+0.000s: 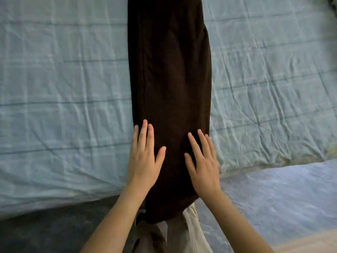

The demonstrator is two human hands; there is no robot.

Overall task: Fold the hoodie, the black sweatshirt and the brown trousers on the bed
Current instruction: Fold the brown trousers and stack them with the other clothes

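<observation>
The brown trousers [171,79] lie in one long narrow strip down the middle of the bed, running from the top of the view to the near edge, where their end hangs over. My left hand [145,157] lies flat on the strip's left side with straight fingers. My right hand [203,161] lies flat on its right side, fingers spread. Both press on the cloth near the bed's edge. The hoodie and the black sweatshirt are out of view.
The bed [63,88] is covered by a wrinkled pale blue checked sheet on both sides of the trousers. A second bluish cover [282,194] lies at the lower right. Dark floor [45,230] shows at the lower left. My light-coloured clothing [189,232] is below the trousers' end.
</observation>
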